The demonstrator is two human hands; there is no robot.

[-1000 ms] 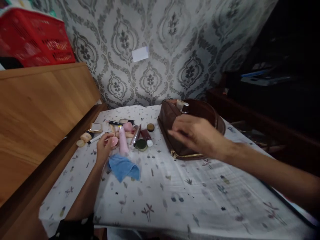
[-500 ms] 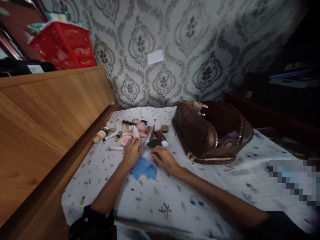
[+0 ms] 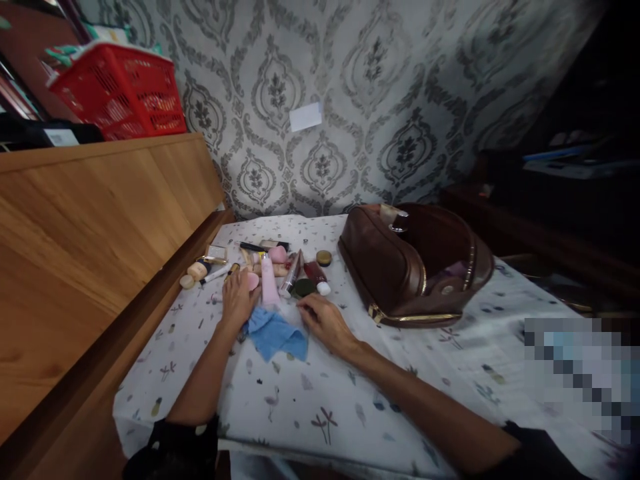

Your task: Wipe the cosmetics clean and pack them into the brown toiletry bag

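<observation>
My left hand [image 3: 237,299] lies over the left side of a cluster of cosmetics, fingers spread beside a round pink compact [image 3: 253,281]. Its inner edge is close to a crumpled blue cloth [image 3: 277,335]. Just right of that hand is a pale pink squeeze tube [image 3: 269,283]. My right hand [image 3: 325,321] has thumb and forefinger drawn together near a dark green round item [image 3: 303,288]; what they hold, if anything, is too small to tell. Around them are a silvery tube [image 3: 293,275], a dark red tube with a white cap [image 3: 316,275] and a gold-rimmed round jar [image 3: 324,257].
An unzipped brown leather bag [image 3: 383,263] stands on the patterned cloth at the right, with items inside. Along the left runs a wooden panel [image 3: 110,213] bearing a red basket [image 3: 120,93]. Behind is a papered wall [image 3: 350,120].
My left hand has moved left off the pink tube, showing more of it. The blue cloth's left part has shifted left. My right hand stays in nearly the same place.
</observation>
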